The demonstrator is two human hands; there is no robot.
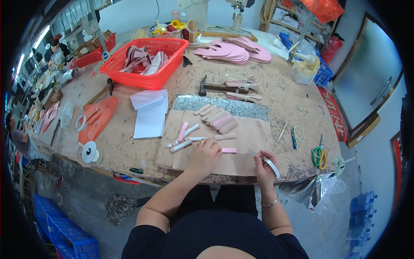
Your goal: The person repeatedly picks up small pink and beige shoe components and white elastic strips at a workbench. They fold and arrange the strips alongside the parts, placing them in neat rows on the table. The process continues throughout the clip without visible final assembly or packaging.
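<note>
My left hand (206, 154) is over the brown board (185, 161), its fingers bent together at the left end of a small pink strip (229, 150). In my right hand (265, 165) is a narrow roll of white tape (272, 168), seen edge-on, its loose end (252, 152) pointing left toward the strip. Beyond my left hand lie several strips with white tape on them, including a white-topped strip (181, 146) and a pink one (183, 131). A fanned row of beige and pink strips (219, 120) rests farther back, and a single beige strip (225, 137) lies apart.
A speckled stone slab (220, 106) is behind the board, with a hammer (222, 88) beyond. At the back left stands a red basket (144, 62) of strips. White paper (150, 116) lies left; scissors (320, 156) and a blue-handled tool (294, 138) lie right. Pink cut-outs (228, 51) are stacked behind.
</note>
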